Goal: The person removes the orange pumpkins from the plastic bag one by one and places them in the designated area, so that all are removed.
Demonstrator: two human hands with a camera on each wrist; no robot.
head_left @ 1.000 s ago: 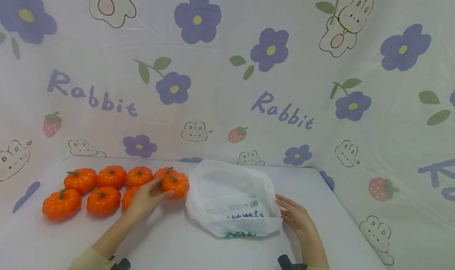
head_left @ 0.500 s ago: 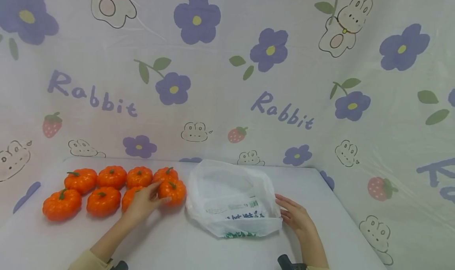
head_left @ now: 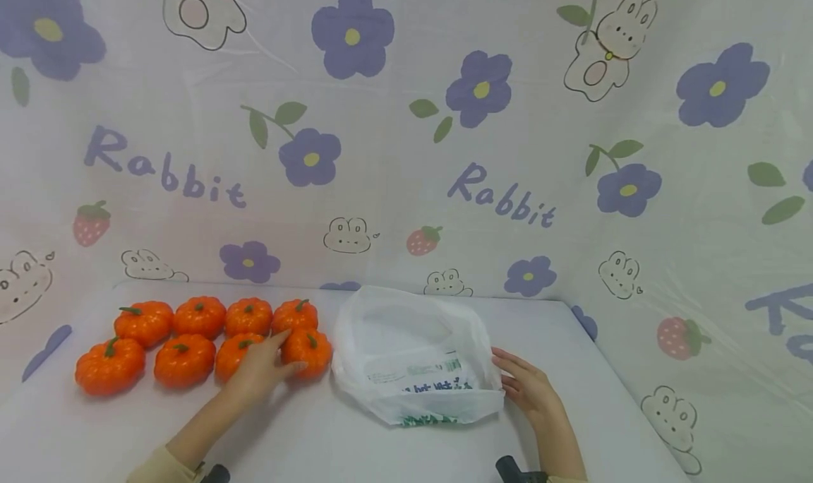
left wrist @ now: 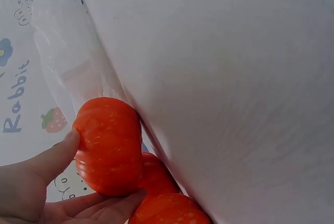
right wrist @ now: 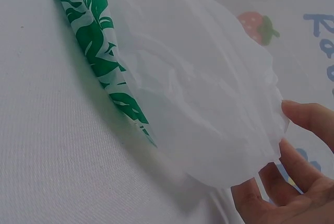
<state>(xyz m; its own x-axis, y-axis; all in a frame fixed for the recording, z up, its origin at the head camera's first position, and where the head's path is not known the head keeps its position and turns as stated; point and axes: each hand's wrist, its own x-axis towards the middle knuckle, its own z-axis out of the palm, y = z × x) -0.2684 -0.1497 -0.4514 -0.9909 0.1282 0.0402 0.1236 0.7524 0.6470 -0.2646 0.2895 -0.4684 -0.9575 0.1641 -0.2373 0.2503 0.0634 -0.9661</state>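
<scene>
In the head view my left hand [head_left: 259,370] holds a small orange pumpkin [head_left: 308,354] with a green stem, at the right end of the front row. The left wrist view shows the thumb on one side of this pumpkin [left wrist: 109,145] and the fingers on the other. My right hand [head_left: 530,388] is at the right side of a white plastic bag [head_left: 356,370], whose mouth is spread wide toward me. Seen from the right wrist, thumb and relaxed fingers touch the edge of the bag [right wrist: 198,88], printed with green leaves.
Several more orange pumpkins [head_left: 184,361] stand in two rows on the left of the white table [head_left: 356,448]. My left forearm lies in front of the rows. A curtain [head_left: 394,137] with rabbits and purple flowers hangs behind the table.
My left hand has moved the pumpkin slightly left and toward me, away from the bag and down into line with the front row. The right hand and the bag stay still.
</scene>
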